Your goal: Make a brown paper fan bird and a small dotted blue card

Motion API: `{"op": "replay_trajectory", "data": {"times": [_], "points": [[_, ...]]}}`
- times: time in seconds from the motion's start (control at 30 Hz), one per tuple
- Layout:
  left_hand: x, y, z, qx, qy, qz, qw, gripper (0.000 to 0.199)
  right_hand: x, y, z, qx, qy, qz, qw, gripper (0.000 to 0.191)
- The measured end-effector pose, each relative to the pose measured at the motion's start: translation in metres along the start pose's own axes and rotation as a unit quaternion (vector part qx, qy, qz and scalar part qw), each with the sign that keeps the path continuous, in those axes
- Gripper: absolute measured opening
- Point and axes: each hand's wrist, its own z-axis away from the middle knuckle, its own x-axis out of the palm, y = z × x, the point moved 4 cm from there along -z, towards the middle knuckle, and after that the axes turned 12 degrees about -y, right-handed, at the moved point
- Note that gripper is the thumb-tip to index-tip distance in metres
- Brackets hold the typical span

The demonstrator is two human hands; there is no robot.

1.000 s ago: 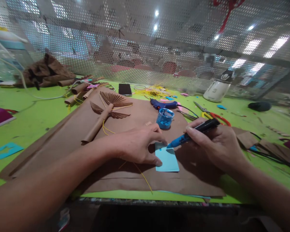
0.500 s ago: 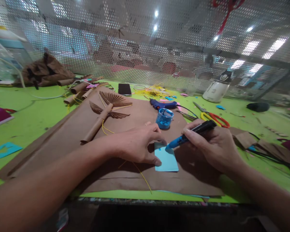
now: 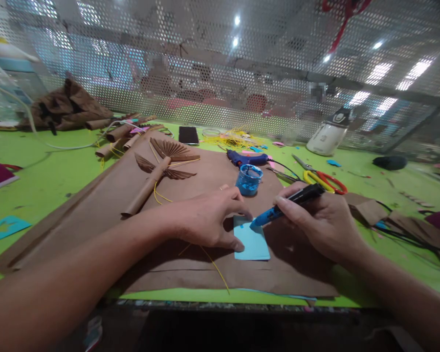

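A light blue paper piece (image 3: 252,244) lies on brown paper (image 3: 95,210), with a small blue mark near its top left. The fingertips of my left hand (image 3: 214,217) rest at its left side and top edge, thumb and fingers apart. My right hand (image 3: 324,220) grips a blue-stained marker (image 3: 286,205), whose tip touches the upper part of the paper piece. Behind them stands a glass jar (image 3: 249,180) of blue paint. To the left lies a rolled brown paper figure (image 3: 150,183) with pleated fans.
Beyond the jar is a blue glue gun (image 3: 247,159); scissors (image 3: 324,180) lie to its right. Further back are a phone (image 3: 188,136), yellow strands (image 3: 238,139) and a white bottle (image 3: 328,134). A perforated metal screen (image 3: 205,63) rises behind the green table (image 3: 58,171).
The marker tip has shifted very slightly on the paper piece, along with my right hand. The whole view has moved a little; my left hand keeps its place.
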Motion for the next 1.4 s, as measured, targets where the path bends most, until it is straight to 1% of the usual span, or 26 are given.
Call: {"op": "replay_trajectory", "data": {"times": [0.3,0.57,0.9,1.03,1.17,1.27,1.4], "points": [[0.0000,0.0000,-0.0002,0.002,-0.003,-0.006,1.000,0.047,-0.0002,-0.0008,-0.0005,-0.009,0.006,0.000,1.000,0.021],[-0.0005,-0.0002,-0.0005,0.001,0.004,-0.002,1.000,0.048,0.0000,0.0032,0.0002,0.005,0.007,0.002,1.000,0.022],[-0.0004,0.0001,-0.0005,0.001,0.004,-0.010,1.000,0.047,-0.0004,0.0016,-0.0001,-0.003,0.013,0.012,1.000,0.023],[0.0003,-0.0009,-0.0003,0.005,0.000,-0.003,1.000,0.048,-0.0009,0.0010,0.0004,-0.001,0.021,0.016,1.000,0.023],[0.0001,-0.0010,-0.0004,0.013,0.001,0.011,1.000,0.046,-0.0004,0.0004,0.0002,-0.010,0.012,0.016,1.000,0.024],[-0.0002,-0.0005,-0.0004,0.013,0.001,0.013,1.000,0.045,-0.0001,0.0013,-0.0004,-0.002,0.003,0.016,1.000,0.025],[-0.0005,0.0000,-0.0005,0.008,0.001,0.013,1.000,0.046,-0.0010,0.0011,-0.0004,0.006,0.013,0.016,1.000,0.025]]}}
